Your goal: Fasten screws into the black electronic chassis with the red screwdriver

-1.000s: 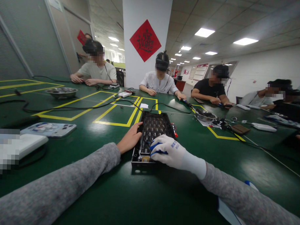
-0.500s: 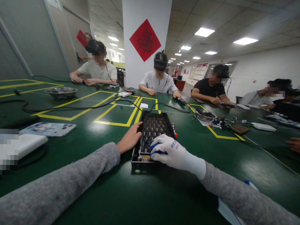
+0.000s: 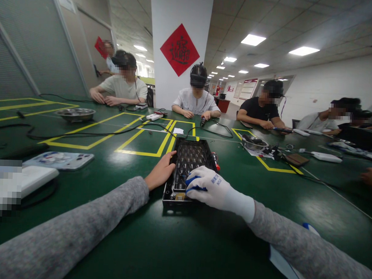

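Note:
In the middle of the green table lies an open black rectangular case [image 3: 183, 204], its long side running away from me. Inside sits a dark panel with rows of shiny cone-like cells [image 3: 190, 154], and a small yellowish part [image 3: 180, 196] shows at the near end. My left hand [image 3: 162, 171], bare, holds the case's left side, with the thumb on the rim. My right hand [image 3: 210, 187], in a white glove with blue fingertips, reaches over the right wall. Its fingers are bent together at the near part of the panel; what they pinch, if anything, is hidden.
Red-and-clear items [image 3: 216, 161] lie just right of the case. A phone [image 3: 61, 160] and a white device [image 3: 34, 185] are at left. Metal bowls [image 3: 75, 114] [image 3: 254, 142], cables and yellow tape mark the table. Co-workers sit opposite; one holds a tool [image 3: 203, 121].
My hands and the case stay in place. Across the table, a co-worker's hand has brought a tool inward and tipped it downward. The person at far left has shifted slightly right.

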A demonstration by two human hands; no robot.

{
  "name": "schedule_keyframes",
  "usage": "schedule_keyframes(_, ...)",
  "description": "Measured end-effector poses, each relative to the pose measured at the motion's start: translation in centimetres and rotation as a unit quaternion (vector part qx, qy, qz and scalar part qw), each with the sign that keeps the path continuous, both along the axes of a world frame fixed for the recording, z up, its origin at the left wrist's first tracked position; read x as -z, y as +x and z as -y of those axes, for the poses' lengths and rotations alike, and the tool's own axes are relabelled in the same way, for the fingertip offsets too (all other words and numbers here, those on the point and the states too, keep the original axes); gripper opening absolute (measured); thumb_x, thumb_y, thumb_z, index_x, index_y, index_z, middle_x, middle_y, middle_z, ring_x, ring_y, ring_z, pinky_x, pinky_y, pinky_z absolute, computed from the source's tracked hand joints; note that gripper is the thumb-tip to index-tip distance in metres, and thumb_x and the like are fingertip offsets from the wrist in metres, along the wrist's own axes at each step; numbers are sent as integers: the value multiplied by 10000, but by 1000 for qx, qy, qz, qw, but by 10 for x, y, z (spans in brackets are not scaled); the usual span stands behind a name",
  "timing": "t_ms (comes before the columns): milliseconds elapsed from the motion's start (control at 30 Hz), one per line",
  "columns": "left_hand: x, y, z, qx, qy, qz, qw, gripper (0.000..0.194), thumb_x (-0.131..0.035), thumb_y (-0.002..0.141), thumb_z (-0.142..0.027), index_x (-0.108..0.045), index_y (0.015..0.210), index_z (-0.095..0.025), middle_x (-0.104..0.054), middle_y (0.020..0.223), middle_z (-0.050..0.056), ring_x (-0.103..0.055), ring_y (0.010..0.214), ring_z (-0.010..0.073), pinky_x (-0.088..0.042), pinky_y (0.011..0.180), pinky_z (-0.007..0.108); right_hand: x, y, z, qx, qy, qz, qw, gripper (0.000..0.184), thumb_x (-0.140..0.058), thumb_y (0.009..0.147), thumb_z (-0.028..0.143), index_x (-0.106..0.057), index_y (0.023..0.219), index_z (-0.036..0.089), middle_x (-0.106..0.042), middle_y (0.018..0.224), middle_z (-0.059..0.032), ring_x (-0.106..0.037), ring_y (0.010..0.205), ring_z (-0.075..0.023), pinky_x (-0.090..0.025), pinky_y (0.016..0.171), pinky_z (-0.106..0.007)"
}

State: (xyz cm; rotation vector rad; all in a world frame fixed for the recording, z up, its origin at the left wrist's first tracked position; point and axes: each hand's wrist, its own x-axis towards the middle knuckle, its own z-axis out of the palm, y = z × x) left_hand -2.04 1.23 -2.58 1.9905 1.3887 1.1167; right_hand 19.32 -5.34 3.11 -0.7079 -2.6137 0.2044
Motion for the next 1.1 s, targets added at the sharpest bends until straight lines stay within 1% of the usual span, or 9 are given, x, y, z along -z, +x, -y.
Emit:
schedule_keyframes(167, -1, 1, 0, -1, -5, -1, 1000, 570, -374, 724, -170, -368, 1292, -113, -390, 1349, 111, -343, 1258, 220, -237, 1079, 388, 1, 0, -1, -13, -13, -7, 1000, 187, -556, 801, 330, -674, 860, 197, -604, 990, -45, -510, 948, -151, -400, 863, -307)
schedule_keyframes(400, 2, 0, -1, 2, 0, -9, 1000, 601, -372, 728, -172, -322, 1320, -85, -372, 1359, 132, -330, 1265, 220, -226, 1085, 383, -2, 0, 1, -1, -7, 0, 1000, 195, -546, 808, 333, -677, 863, 201, -603, 980, -45, -502, 955, -157, -392, 874, -317)
schedule_keyframes(633, 1, 0, -1, 0, -4, -1, 1000, 589, -384, 718, -164, -354, 1306, -131, -377, 1362, 103, -334, 1263, 221, -233, 1080, 393, 0, 0, -1, -5, -26, -16, 1000, 185, -559, 799, 329, -678, 860, 201, -606, 965, -45, -508, 947, -154, -408, 856, -309)
schedule_keyframes(767, 2, -1, -1, 1, -3, 4, 1000, 603, -389, 712, -163, -344, 1312, -134, -389, 1352, 104, -354, 1247, 226, -248, 1072, 397, 0, 0, 0, -7, -32, -15, 999, 192, -555, 801, 338, -679, 854, 200, -606, 968, -41, -509, 949, -149, -407, 861, -301)
schedule_keyframes(900, 1, 0, 0, 3, -7, 5, 1000, 599, -382, 716, -170, -341, 1313, -139, -390, 1350, 103, -362, 1241, 227, -260, 1063, 403, -1, 0, 1, 1, -16, -8, 1000, 195, -552, 802, 337, -678, 866, 202, -607, 976, -47, -506, 956, -159, -400, 870, -319)
schedule_keyframes(1100, -1, 0, 0, -1, -3, -3, 1000, 592, -378, 719, -168, -341, 1308, -120, -380, 1357, 117, -335, 1260, 224, -240, 1076, 398, 1, 0, -2, -10, -19, -10, 1000, 187, -550, 806, 326, -677, 856, 198, -606, 970, -42, -511, 943, -147, -401, 867, -304)
